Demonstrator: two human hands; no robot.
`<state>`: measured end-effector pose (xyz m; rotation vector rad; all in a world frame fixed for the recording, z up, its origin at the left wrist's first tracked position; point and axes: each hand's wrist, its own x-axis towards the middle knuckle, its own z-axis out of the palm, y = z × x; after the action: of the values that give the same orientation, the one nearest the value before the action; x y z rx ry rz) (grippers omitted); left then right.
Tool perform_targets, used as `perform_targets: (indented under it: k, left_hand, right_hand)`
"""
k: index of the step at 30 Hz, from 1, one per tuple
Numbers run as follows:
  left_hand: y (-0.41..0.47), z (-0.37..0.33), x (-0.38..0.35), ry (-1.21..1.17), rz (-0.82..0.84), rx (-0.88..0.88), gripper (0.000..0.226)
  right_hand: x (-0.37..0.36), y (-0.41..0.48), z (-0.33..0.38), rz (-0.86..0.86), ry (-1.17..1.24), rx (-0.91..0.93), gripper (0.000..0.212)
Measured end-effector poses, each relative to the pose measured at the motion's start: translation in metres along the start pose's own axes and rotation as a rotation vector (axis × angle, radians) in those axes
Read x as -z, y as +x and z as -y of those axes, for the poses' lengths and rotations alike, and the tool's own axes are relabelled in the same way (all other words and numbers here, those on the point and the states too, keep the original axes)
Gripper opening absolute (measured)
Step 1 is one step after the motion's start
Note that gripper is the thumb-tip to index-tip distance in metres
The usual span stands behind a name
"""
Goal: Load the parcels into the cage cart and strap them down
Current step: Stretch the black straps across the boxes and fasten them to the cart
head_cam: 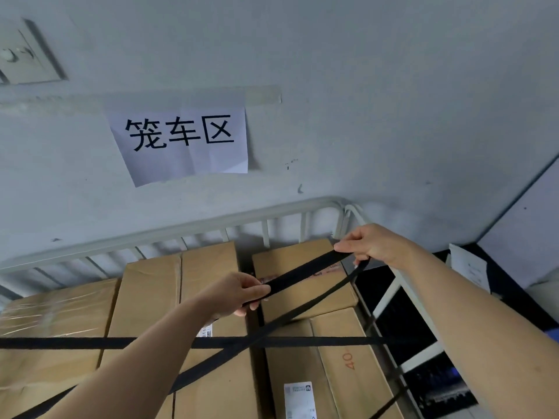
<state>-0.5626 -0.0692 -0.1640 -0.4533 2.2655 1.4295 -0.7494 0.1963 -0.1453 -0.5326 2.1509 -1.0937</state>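
Note:
Several brown cardboard parcels (pixel 208 267) fill the white cage cart (pixel 169 234), packed side by side up to its rail. A black strap (pixel 302 275) is stretched taut between my two hands above the far right parcel (pixel 290 255). My left hand (pixel 239 293) pinches one end of it; my right hand (pixel 370 244) grips the other near the cart's far right corner. From my right hand the strap runs diagonally down to the lower left. Another black strap (pixel 75 343) lies straight across the parcels from left to right.
A grey wall stands right behind the cart, with a paper sign (pixel 181 143) taped to it and a switch plate (pixel 27 55) at the top left. The cart's white side frame (pixel 393 297) runs down the right. A white sheet (pixel 469 267) sits beyond it.

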Motion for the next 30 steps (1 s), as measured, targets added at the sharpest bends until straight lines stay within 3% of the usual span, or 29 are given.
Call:
perform_targets:
  k: [5, 9, 13, 17, 23, 27, 30]
  left_hand:
    - [0.042, -0.021, 0.002, 0.027, -0.079, -0.024, 0.025]
    - [0.068, -0.028, -0.004, -0.017, -0.098, -0.034, 0.028]
    - [0.095, -0.044, -0.02, 0.028, -0.109, -0.034, 0.027]
    - [0.123, -0.067, -0.043, 0.054, 0.048, -0.064, 0.024]
    - [0.187, -0.084, -0.064, 0.123, -0.042, -0.067, 0.019]
    - [0.238, -0.094, -0.072, 0.165, -0.126, -0.109, 0.025]
    - [0.271, -0.103, -0.081, 0.047, -0.126, -0.08, 0.026]
  right_hand:
    - [0.057, -0.002, -0.037, -0.123, 0.264, -0.037, 0.05]
    - [0.058, 0.009, -0.066, -0.11, 0.411, -0.04, 0.046]
    - [0.026, 0.027, -0.076, -0.164, 0.389, -0.021, 0.019]
    - [0.001, 0.044, -0.071, -0.23, 0.327, -0.027, 0.01]
    - [0.01, 0.058, -0.089, -0.357, 0.258, -0.121, 0.016]
    - [0.037, 0.067, -0.122, -0.614, 0.283, -0.176, 0.019]
    - [0.053, 0.079, -0.146, -0.672, 0.222, -0.247, 0.026]
